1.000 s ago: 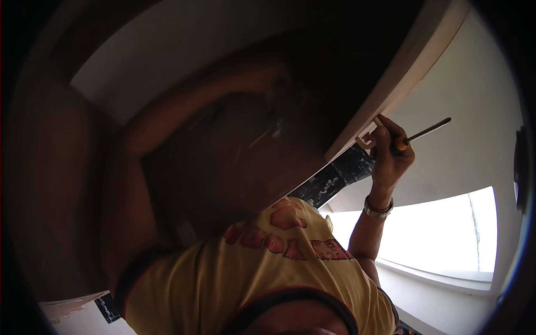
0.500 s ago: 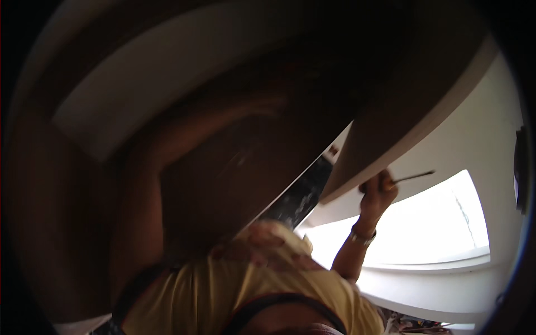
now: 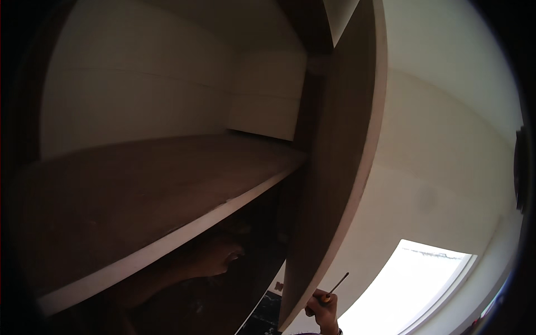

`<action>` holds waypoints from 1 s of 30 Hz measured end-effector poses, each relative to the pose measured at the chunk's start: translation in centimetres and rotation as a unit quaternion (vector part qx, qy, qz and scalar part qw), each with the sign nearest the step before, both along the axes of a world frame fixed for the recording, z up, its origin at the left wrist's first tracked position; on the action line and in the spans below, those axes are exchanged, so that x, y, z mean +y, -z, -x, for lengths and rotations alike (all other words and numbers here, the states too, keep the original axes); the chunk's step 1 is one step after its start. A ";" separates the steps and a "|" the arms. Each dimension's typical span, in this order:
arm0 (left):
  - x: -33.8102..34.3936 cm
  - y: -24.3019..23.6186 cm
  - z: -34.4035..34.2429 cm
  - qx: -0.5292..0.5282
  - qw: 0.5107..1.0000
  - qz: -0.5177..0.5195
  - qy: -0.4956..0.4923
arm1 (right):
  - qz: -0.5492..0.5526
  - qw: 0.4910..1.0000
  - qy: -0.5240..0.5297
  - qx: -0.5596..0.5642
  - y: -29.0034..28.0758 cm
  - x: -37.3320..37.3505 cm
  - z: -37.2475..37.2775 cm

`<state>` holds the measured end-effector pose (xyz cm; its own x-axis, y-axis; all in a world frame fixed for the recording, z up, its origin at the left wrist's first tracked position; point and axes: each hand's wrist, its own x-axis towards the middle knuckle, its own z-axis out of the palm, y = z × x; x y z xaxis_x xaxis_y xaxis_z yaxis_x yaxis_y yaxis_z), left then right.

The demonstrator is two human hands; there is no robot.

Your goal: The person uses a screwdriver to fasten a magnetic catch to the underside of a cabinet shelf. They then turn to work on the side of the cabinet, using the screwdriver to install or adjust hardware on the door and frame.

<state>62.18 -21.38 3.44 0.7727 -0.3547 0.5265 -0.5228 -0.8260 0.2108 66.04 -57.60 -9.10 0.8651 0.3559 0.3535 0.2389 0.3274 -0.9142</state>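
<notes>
My right hand (image 3: 325, 310) is closed around the orange handle of a screwdriver (image 3: 338, 283), whose thin dark shaft points up and to the right. That hand is at the lower edge of a brown wooden cabinet door (image 3: 343, 151); whether it also grips the door I cannot tell. In the shade below a brown shelf (image 3: 151, 190) with a pale front edge, my left hand (image 3: 215, 258) has its fingers curled. Anything inside those fingers is hidden by the dimness.
Above the shelf is a cabinet compartment with pale inner walls (image 3: 139, 100). To the right of the door stands a light wall (image 3: 435, 156) with a bright window (image 3: 416, 285). A dark, patterned surface (image 3: 263, 314) shows below, left of my right hand.
The view has swung upward, so the shelf and upper compartment now show and my hands appear lower. The screwdriver stays in my right hand and now points more steeply upward.
</notes>
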 end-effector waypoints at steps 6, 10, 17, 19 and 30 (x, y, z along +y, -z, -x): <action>-4.8 -7.0 3.2 -0.038 0.998 0.000 0.046 | -0.014 0.996 -0.086 -0.003 -4.4 1.3 -2.2; -6.7 -9.6 3.9 -0.065 0.981 0.049 0.176 | 0.027 0.996 -0.085 -0.001 -6.7 1.8 -4.3; -11.3 -8.8 2.9 -0.186 0.958 0.047 0.213 | 0.101 0.990 -0.088 -0.047 -4.9 1.3 -8.4; -12.7 -8.1 2.9 -0.186 0.962 -0.014 0.200 | 0.089 0.990 -0.087 -0.062 -3.8 0.9 -8.9; -16.3 -7.4 3.0 -0.232 0.953 0.010 0.194 | 0.073 0.989 -0.093 -0.086 -1.9 -0.4 -9.8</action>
<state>59.22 -37.68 10.87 0.2680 -0.5519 0.7896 -0.8284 -0.5505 -0.1036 75.89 -57.97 -7.21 0.7115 0.5614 0.4225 0.3421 0.2485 -0.9062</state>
